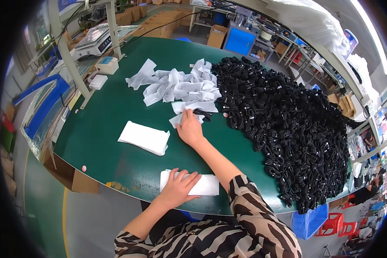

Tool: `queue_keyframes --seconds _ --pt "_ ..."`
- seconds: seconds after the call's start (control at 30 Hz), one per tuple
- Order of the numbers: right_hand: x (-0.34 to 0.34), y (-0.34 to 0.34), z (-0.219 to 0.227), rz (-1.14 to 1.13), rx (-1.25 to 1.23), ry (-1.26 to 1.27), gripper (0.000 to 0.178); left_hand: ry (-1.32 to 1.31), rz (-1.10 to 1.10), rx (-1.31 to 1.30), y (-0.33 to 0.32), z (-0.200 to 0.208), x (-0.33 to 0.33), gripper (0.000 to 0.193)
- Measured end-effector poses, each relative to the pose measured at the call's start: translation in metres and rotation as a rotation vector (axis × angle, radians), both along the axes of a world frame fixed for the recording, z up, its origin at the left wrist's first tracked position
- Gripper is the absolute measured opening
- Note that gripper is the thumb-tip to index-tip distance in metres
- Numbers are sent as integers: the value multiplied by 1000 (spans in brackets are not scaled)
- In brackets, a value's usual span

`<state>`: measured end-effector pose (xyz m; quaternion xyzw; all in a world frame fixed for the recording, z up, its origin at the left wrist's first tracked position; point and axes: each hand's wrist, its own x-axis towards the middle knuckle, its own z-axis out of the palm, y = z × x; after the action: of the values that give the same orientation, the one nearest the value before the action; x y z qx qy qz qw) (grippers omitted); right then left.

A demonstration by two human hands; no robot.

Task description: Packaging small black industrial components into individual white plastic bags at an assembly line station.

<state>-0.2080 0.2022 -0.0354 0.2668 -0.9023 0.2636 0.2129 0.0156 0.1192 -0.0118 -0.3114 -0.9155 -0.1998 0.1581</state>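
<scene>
My left hand lies with spread fingers on a stack of flat white bags near the table's front edge. Farther in, my right hand has its fingers closed at a thin white bag. A coiled black cable shows partly beside those fingertips; how much of it the bag covers is hidden. Just beyond lies a loose heap of filled, crumpled white bags. A neat second stack of white bags rests to the left of my right hand.
A large pile of coiled black cables covers the right of the green table. Metal frame posts and a small white device stand at the left. A blue bin and red stools are beyond the right edge.
</scene>
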Motion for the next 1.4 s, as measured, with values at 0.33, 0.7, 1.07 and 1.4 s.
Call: queue_keyframes --seconds 0.33,0.7,1.07,1.4 --pt "-43 84 9 34 162 107 24 16 -9 10 2 -1 3 75" --pt "34 186 -9 -343 159 -89 43 44 -22 -22 17 -5 17 79" --pt "171 250 -7 -350 -279 -386 33 -47 37 -41 19 9 27 69" --pt "194 232 3 -178 -300 -202 31 42 103 170 42 25 23 26"
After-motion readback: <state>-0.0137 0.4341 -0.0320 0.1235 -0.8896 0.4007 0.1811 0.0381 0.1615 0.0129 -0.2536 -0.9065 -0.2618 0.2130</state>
